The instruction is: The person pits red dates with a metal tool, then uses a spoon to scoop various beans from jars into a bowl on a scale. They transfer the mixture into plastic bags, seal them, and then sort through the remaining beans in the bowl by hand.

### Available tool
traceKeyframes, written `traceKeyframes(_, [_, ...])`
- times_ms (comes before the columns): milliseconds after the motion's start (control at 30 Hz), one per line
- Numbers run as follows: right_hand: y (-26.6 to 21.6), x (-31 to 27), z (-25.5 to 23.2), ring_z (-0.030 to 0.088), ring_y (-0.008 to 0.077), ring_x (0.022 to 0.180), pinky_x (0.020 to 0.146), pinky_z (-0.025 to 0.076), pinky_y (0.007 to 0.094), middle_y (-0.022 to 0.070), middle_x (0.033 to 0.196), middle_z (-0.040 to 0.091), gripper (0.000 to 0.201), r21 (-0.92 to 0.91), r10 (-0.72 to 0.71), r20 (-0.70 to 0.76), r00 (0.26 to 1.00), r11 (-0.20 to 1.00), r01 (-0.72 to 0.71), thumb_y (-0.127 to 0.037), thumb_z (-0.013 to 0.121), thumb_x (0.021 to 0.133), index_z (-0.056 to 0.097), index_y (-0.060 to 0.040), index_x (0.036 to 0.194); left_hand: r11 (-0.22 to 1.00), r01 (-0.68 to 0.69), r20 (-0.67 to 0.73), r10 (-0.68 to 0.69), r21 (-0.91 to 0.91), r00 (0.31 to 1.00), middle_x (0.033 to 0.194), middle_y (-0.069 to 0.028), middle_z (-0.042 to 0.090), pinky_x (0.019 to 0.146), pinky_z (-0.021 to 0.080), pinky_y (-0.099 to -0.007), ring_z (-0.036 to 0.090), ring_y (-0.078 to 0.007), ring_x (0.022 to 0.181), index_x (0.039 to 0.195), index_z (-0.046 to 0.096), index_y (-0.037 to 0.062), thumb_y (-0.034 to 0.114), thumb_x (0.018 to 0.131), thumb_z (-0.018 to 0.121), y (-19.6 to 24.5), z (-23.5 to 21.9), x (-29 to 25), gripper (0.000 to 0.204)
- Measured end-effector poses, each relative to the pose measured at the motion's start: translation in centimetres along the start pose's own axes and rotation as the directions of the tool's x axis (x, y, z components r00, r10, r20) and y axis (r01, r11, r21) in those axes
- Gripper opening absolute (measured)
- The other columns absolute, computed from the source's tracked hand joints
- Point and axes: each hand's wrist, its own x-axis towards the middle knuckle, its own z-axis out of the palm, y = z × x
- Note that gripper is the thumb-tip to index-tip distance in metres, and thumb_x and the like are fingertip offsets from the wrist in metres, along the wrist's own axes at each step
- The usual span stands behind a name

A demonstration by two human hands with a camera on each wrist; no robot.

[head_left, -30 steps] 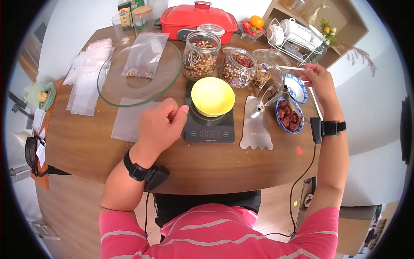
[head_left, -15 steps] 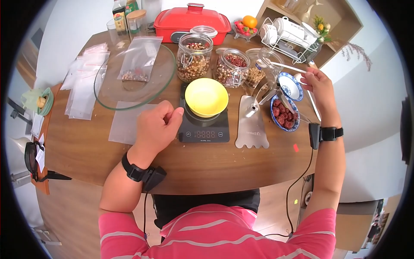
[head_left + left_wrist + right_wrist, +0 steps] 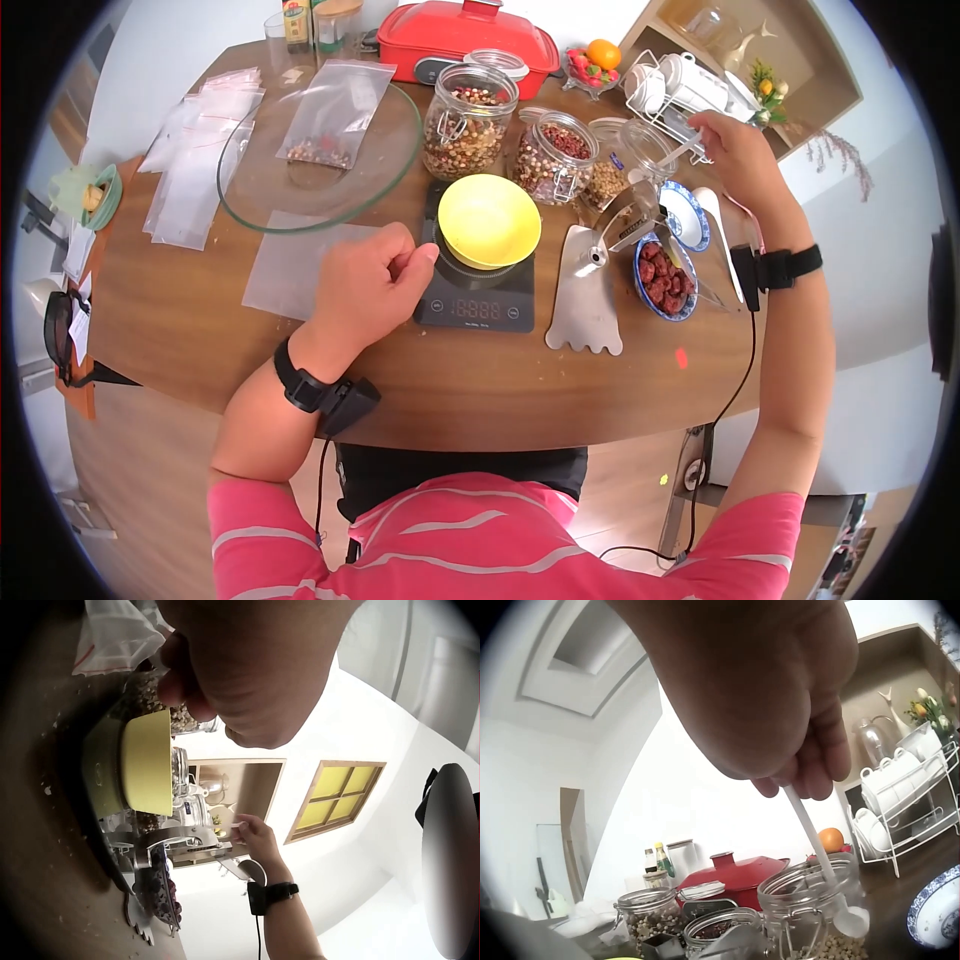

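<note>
My right hand (image 3: 738, 155) pinches the handle of a white spoon (image 3: 810, 831). It slants down to the open glass jar of pale grains (image 3: 832, 946), its white bowl showing at the jar's side. My left hand (image 3: 372, 290), fingers curled in with the thumb over them, is beside a yellow bowl (image 3: 490, 222) and holds nothing visible. That bowl sits on a black kitchen scale (image 3: 475, 315) with a lit display. Right of the scale stands a steel piece with a scalloped base (image 3: 584, 310). Behind it are a jar of mixed beans (image 3: 550, 165) and a taller one (image 3: 465, 140).
A blue-patterned bowl of dark red dried fruit (image 3: 665, 285) stands at the right, near a second white spoon (image 3: 712, 215). The glass plate (image 3: 240, 195) carries a filled plastic bag. Flat bags (image 3: 185, 205) lie leftward. Behind are a red cooker (image 3: 470, 45) and a cup rack (image 3: 690, 85).
My right hand has moved farther away and up, and the white spoon has gone from nearly level to a steep slant at the grain jar. My left hand stays by the yellow bowl.
</note>
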Motion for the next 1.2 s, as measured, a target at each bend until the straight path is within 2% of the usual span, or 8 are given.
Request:
traceKeyframes(100, [-0.8, 1.2, 0.7, 0.058, 0.0168, 0.075, 0.071, 0.051, 0.0323, 0.0058, 0.082, 0.062, 0.028, -0.046, 0.02, 0.126, 0.992, 0.999, -0.014, -0.001, 0.052, 0.094, 0.069, 0.0008, 0.116, 0.999, -0.033, -0.014, 0.033, 0.018, 0.999, 0.054, -0.0087, 0.052, 0.046, 0.037, -0.0377, 0.048, -0.0264, 0.046, 0.068, 0.053, 0.0081, 0.02, 0.09, 0.074, -0.1, -0.1, 0.1, 0.033])
traceKeyframes(233, [0.7, 2.5, 1.8, 0.059, 0.0139, 0.075, 0.071, 0.051, 0.0302, 0.0037, 0.084, 0.065, 0.03, 0.093, 0.14, 0.155, 0.978, 0.983, -0.156, -0.002, 0.049, 0.096, 0.07, 0.0014, 0.117, 1.0, -0.027, -0.032, 0.027, -0.007, 0.999, 0.054, -0.0082, 0.051, 0.046, 0.037, -0.0373, 0.048, -0.0258, 0.046, 0.067, 0.053, 0.0083, 0.019, 0.09, 0.075, 0.2, -0.2, 0.0, 0.033])
traceKeyframes(400, [3.9, 2.8, 1.8, 0.062, 0.0131, 0.074, 0.07, 0.055, 0.0289, 0.005, 0.088, 0.068, 0.032, 0.337, 0.463, 0.28, 0.841, 0.773, -0.538, -0.004, 0.05, 0.097, 0.07, 0.0009, 0.121, 0.998, -0.037, -0.005, 0.036, -0.043, 0.999, 0.056, -0.0076, 0.048, 0.048, 0.034, -0.0337, 0.042, -0.0205, 0.049, 0.069, 0.052, 0.0049, 0.013, 0.091, 0.075, 0.0, -0.2, -0.1, 0.033])
traceKeyframes(667, [6.5, -0.5, 1.8, 0.062, 0.0124, 0.075, 0.072, 0.056, 0.0289, 0.0064, 0.093, 0.069, 0.032, 0.579, 0.598, 0.219, 0.771, 0.556, -0.596, -0.005, 0.052, 0.099, 0.066, 0.0, 0.127, 0.998, -0.06, -0.017, 0.059, -0.034, 0.998, 0.057, -0.008, 0.047, 0.049, 0.033, -0.0345, 0.041, -0.0207, 0.05, 0.07, 0.05, 0.0055, 0.012, 0.091, 0.074, 0.0, -0.2, 0.0, 0.033])
traceKeyframes(733, [7.4, -1.4, 2.6, 0.064, 0.0152, 0.078, 0.076, 0.058, 0.0307, 0.0095, 0.094, 0.069, 0.03, 0.747, 0.551, 0.322, 0.77, 0.351, -0.564, -0.006, 0.053, 0.099, 0.065, 0.0019, 0.125, 0.997, -0.061, -0.011, 0.06, -0.044, 0.998, 0.057, -0.0079, 0.046, 0.049, 0.033, -0.0344, 0.04, -0.0202, 0.05, 0.07, 0.05, 0.0054, 0.012, 0.092, 0.074, -0.1, -0.1, -0.1, 0.033])
traceKeyframes(833, [7.1, -2.6, 3.1, 0.065, 0.0145, 0.079, 0.076, 0.059, 0.0304, 0.0094, 0.096, 0.069, 0.028, 0.787, 0.579, 0.316, 0.752, 0.283, -0.548, -0.005, 0.054, 0.099, 0.064, 0.0017, 0.125, 0.997, -0.052, -0.002, 0.052, -0.052, 0.999, 0.056, -0.0074, 0.045, 0.049, 0.033, -0.0341, 0.039, -0.0189, 0.05, 0.07, 0.048, 0.0052, 0.012, 0.093, 0.073, 0.0, 0.0, -0.1, 0.034])
traceKeyframes(1033, [6.5, -2.0, 2.5, 0.064, 0.0145, 0.075, 0.073, 0.057, 0.0289, 0.0096, 0.096, 0.07, 0.029, 0.785, 0.581, 0.248, 0.775, 0.349, -0.512, -0.006, 0.052, 0.101, 0.064, 0.003, 0.126, 0.998, -0.041, 0.007, 0.041, -0.044, 0.999, 0.056, -0.0061, 0.042, 0.048, 0.031, -0.0334, 0.036, -0.0161, 0.051, 0.07, 0.047, 0.005, 0.012, 0.094, 0.072, 0.0, 0.2, -0.1, 0.035])
traceKeyframes(1200, [4.5, -0.4, 1.1, 0.064, 0.0149, 0.076, 0.071, 0.055, 0.0294, 0.0083, 0.092, 0.07, 0.027, 0.389, 0.396, 0.115, 0.911, 0.826, -0.408, -0.009, 0.052, 0.102, 0.07, -0.0006, 0.119, 0.999, -0.03, 0.014, 0.03, -0.028, 0.999, 0.056, -0.0061, 0.042, 0.048, 0.031, -0.0329, 0.036, -0.0151, 0.051, 0.07, 0.047, 0.0049, 0.012, 0.094, 0.072, -0.3, 0.2, -0.1, 0.036])
